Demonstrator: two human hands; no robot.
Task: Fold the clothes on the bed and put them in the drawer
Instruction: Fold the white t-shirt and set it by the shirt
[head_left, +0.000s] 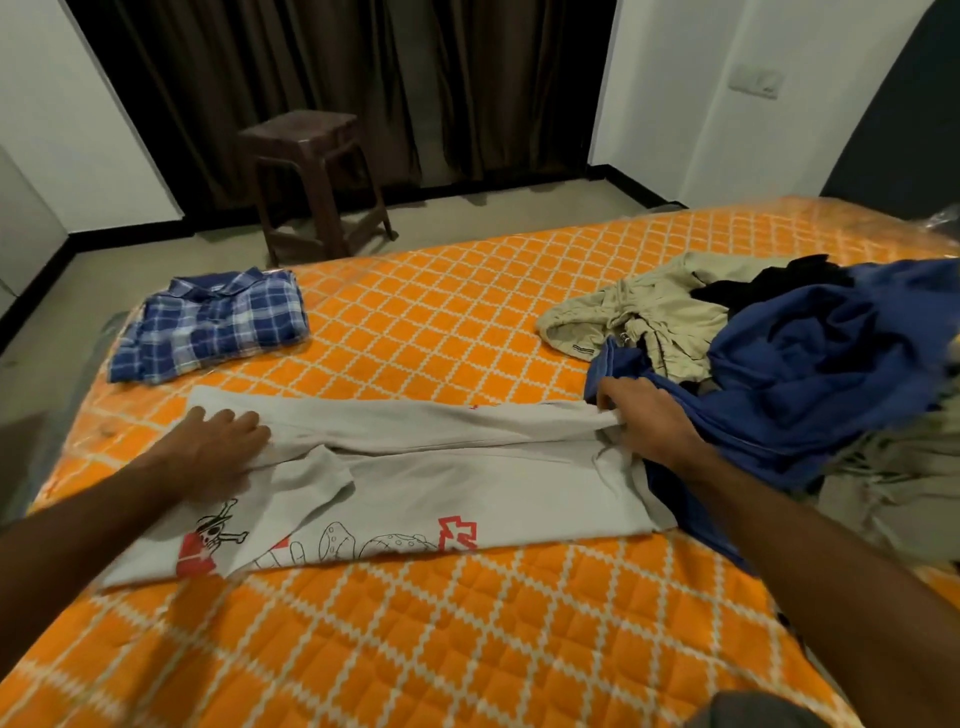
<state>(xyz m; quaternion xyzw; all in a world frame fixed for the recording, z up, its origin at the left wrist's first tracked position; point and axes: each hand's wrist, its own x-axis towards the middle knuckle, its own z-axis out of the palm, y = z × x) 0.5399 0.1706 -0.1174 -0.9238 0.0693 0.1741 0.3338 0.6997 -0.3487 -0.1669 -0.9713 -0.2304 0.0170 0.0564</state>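
Left hand: the person's left hand (215, 447) lies flat, fingers straight and slightly spread, pressing the left end of a pale grey printed T-shirt (447, 467) spread on the bed.
Right hand: the right hand (647, 423) has its fingers curled over, pinching a bunched fold at the shirt's right end, just beside a rumpled royal-blue garment (831, 364).
T-shirt: it lies lengthwise across the orange quilted mattress with a white diamond pattern (467, 639), partly folded, its far edge turned over into a long band; a skull-in-straw-hat drawing, outlined cartoon figures and red marks show along its near edge.
Folded item: a blue-and-white checked shirt (213, 325), folded into a rough rectangle, sits near the mattress's far left corner, well apart from the T-shirt.
Unfolded pile: at the right, the blue garment is heaped with crumpled beige clothing (644, 312) and a black piece (769, 283); the blue cloth overlaps the T-shirt's right end.
Room: a dark brown plastic stool (317, 182) stands on the floor beyond the bed, before dark curtains (337, 67).
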